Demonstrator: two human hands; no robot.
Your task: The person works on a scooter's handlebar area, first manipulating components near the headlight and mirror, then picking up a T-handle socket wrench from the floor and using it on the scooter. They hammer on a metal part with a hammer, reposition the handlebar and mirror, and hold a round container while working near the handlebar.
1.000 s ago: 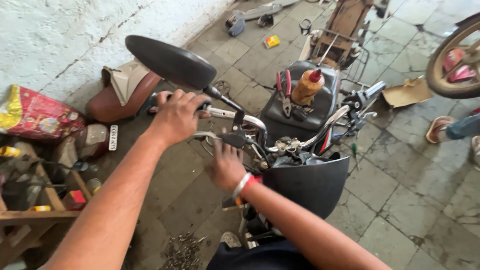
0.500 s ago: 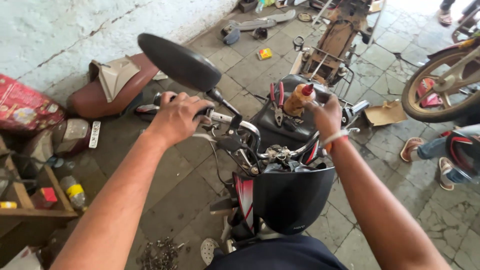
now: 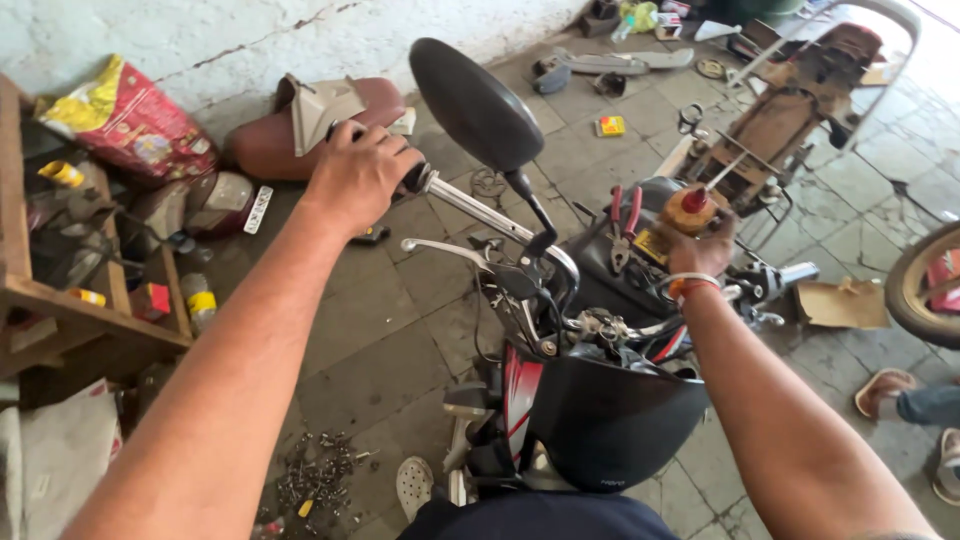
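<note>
Head view, looking down over the front of a motorcycle [image 3: 590, 420] standing on a tiled workshop floor [image 3: 380, 330]. The left hand [image 3: 355, 175] is closed in a full fist around the left handlebar grip [image 3: 412, 178], knuckles up, with the arm stretched out from the lower left. From that grip the chrome handlebar [image 3: 480, 215] runs to the right toward the steering head; a brake or clutch lever [image 3: 440, 247] lies just below it, and a dark oval mirror [image 3: 475, 105] stands on a stalk [image 3: 530, 205] above it. The right hand [image 3: 700, 245], wearing an orange and white wristband [image 3: 690, 287], is curled around an amber oil bottle with a red nozzle [image 3: 688, 208], which sits on the black tray [image 3: 620, 255] in front of the handlebar. On the same tray, just left of the bottle, lie red-handled pliers [image 3: 625, 220]. The black front cowl with red trim [image 3: 600, 415] fills the lower centre. To the left stand a wooden shelf [image 3: 70, 300], a red and yellow bag [image 3: 125, 120] and a brown seat [image 3: 300, 130] against the wall. Loose bolts and screws [image 3: 315, 475] are scattered on the floor near 1 pale sandal [image 3: 413, 485]. At the far right edge appear part of a wheel [image 3: 925, 290] and another person's sandalled foot [image 3: 890, 392]
</note>
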